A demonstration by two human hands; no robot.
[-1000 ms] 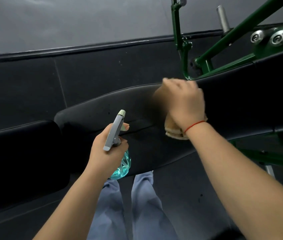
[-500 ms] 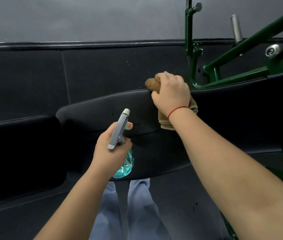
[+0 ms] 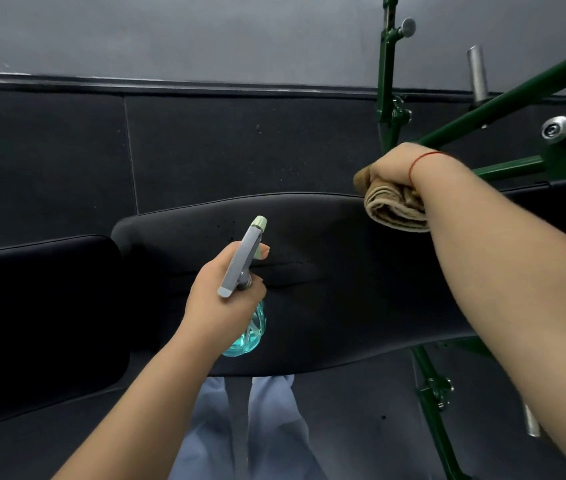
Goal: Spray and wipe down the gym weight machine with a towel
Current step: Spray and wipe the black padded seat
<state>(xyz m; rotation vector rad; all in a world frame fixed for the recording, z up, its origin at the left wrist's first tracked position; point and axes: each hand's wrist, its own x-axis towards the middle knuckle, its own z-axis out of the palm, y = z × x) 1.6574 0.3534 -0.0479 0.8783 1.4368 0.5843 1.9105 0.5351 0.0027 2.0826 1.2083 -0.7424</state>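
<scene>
The left hand [image 3: 219, 301] grips a teal spray bottle [image 3: 244, 261] above the black pad [image 3: 337, 292], while the right hand [image 3: 390, 164] clutches a folded tan towel [image 3: 392, 211] at the pad's far edge, beside the green frame [image 3: 503, 105].

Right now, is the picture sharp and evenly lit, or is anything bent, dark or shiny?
Head view: mostly sharp, the teal spray bottle with grey trigger crisp in the left hand; the folded tan towel in the right hand slightly soft; the black padded bench sinks into shadow; the silver bolts on the green steel frame catch glare; wide-angle lens bows the wall's base line.
</scene>
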